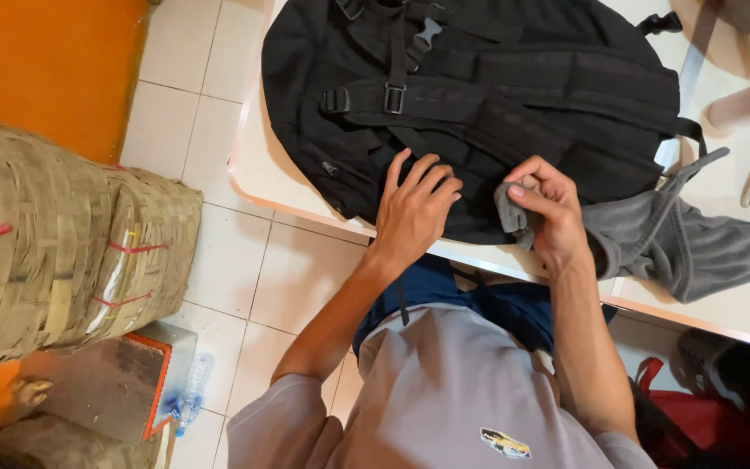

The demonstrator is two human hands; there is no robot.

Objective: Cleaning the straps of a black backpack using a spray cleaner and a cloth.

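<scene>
- left hand [414, 208]: palm down, fingers [431, 174] spread open and flat on the black backpack [479, 95], pressing its near lower edge. Holds nothing.
- right hand [544, 208]: fingers curled shut, pinching a bunched corner of the grey cloth [696, 243] between thumb and forefinger, right at the backpack's near edge.
- backpack lies flat on the white desk [262, 169], straps and buckles up. Bulk of it runs away from both sets of fingers, toward the far side of the desk; long axis roughly left-right across the view.
- cloth: gripped end sits at the right-hand fingers and touches the backpack fabric; the rest trails off to the right of them, loose and crumpled on the desk, partly tucked under the backpack's right corner.
- key relation: pinched cloth end is just beside the left fingertips, only a small gap of black fabric between the 2 hands. Right hand owns the cloth; left is nearer the backpack middle.
- 1 loose strap [687, 126] of the backpack crosses above the cloth, beyond the right-hand fingers.
- surroundings: woven basket [62, 234] well to the left on the tiled floor [245, 278], plastic bottle [193, 386] below it, red bag [696, 417] under the desk to the right.
</scene>
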